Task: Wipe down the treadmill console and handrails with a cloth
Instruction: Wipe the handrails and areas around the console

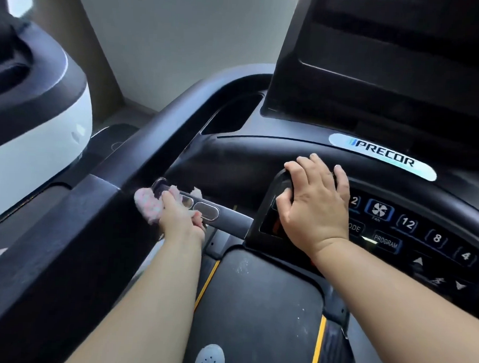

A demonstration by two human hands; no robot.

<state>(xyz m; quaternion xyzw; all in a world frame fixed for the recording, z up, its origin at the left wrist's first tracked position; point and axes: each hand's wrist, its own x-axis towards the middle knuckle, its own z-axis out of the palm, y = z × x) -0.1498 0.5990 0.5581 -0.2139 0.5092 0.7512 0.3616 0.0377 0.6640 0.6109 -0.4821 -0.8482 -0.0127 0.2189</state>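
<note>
Left hand grips the pink cloth on the handrail; right hand lies open on the console, PRECOR badge at its one o'clock.

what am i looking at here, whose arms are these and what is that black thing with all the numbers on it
This is a single picture from a camera worn on a person's head, looking down at their own arms. The black machine is a treadmill. Its console, with numbered buttons and a fan key, carries a Precor badge. The left hand grips a pink cloth and holds it against the handrail, a bar with shiny metal plates that runs to the console. The right hand rests on the console's left corner, its fingers draped over the edge, holding nothing. Below is the dark belt with yellow stripes, and a grey shoe. The white and black shape at left looks like a neighbouring machine.
</note>
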